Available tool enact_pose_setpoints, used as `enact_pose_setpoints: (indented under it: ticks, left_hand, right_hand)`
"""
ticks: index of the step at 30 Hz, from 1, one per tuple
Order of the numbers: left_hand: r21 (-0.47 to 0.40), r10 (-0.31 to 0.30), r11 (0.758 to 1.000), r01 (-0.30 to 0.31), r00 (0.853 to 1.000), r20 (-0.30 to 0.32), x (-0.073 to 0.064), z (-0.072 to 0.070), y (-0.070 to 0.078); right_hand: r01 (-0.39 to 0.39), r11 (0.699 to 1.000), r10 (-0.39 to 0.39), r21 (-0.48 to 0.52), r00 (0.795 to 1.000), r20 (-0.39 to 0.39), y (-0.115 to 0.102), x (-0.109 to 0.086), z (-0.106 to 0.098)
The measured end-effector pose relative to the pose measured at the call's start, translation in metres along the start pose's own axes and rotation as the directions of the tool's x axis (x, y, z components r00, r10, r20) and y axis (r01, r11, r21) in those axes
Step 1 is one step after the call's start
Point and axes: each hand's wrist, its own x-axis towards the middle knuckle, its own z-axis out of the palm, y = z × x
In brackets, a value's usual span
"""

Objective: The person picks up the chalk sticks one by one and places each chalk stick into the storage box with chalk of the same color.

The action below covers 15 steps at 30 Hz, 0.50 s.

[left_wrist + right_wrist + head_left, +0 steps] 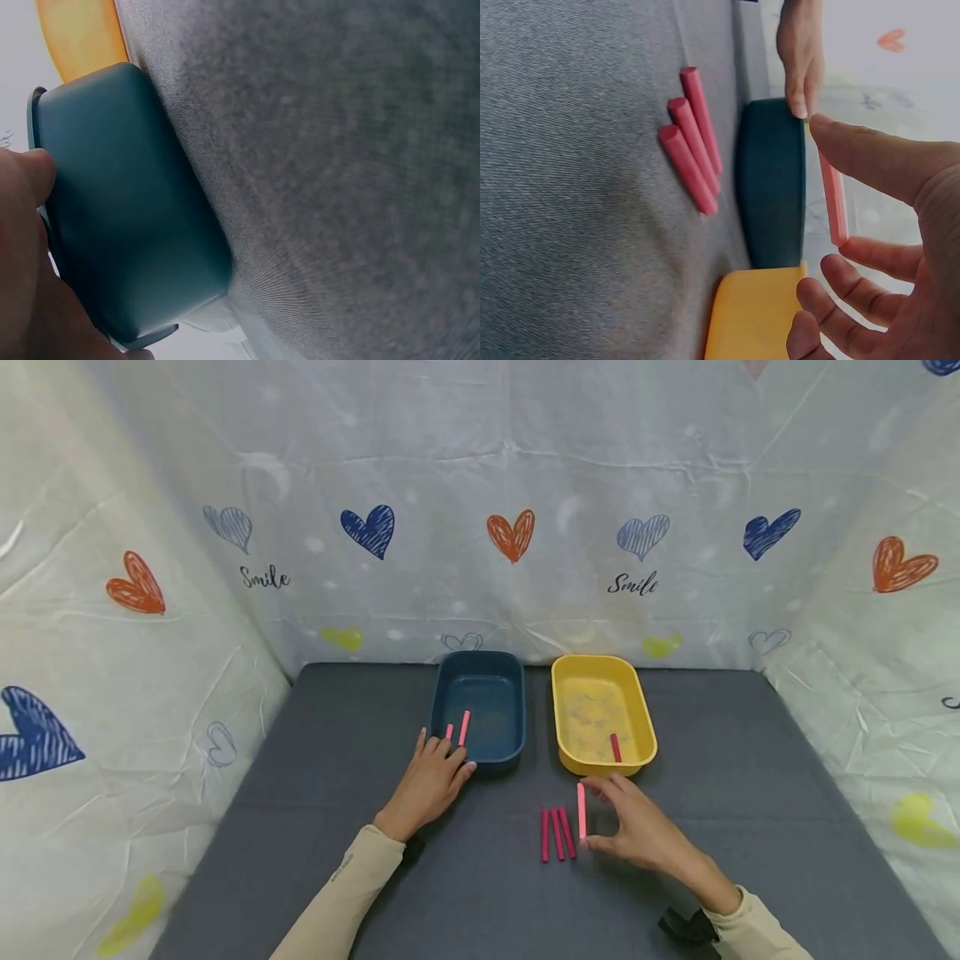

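Note:
My right hand [637,827] pinches a light pink stick [581,812] by its ends between thumb and a finger, just right of three dark pink sticks [557,835] on the table. The right wrist view also shows the light pink stick [832,199] between the fingertips, with the other fingers spread. My left hand [431,781] rests over the near left rim of a blue bin [510,758], its thumb at the rim in the left wrist view. Inside this bin, two light pink sticks [464,727] show beyond the left fingertips, partly hidden.
A yellow bin [561,727] stands right of the blue one, with one dark pink stick [616,747] inside. Grey cloth covers the table [337,718]. White curtains [450,468] printed with hearts hang behind and at both sides.

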Motion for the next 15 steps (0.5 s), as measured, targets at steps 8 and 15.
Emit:
enact_pose_setpoints:
  ticks: [8, 15]
  left_hand:
    - [0.035, 0.020, 0.999, -0.019, 1.000, -0.008, 0.002, -0.002, 0.000]
    - [0.040, 0.020, 0.999, -0.019, 1.000, -0.013, 0.000, -0.004, 0.002]
  right_hand:
    - [-0.001, 1.000, 0.002, 0.019, 1.000, -0.021, -0.004, 0.002, -0.009]
    - [0.039, 0.998, -0.036, 0.043, 0.997, -0.068, -0.005, 0.008, -0.014]
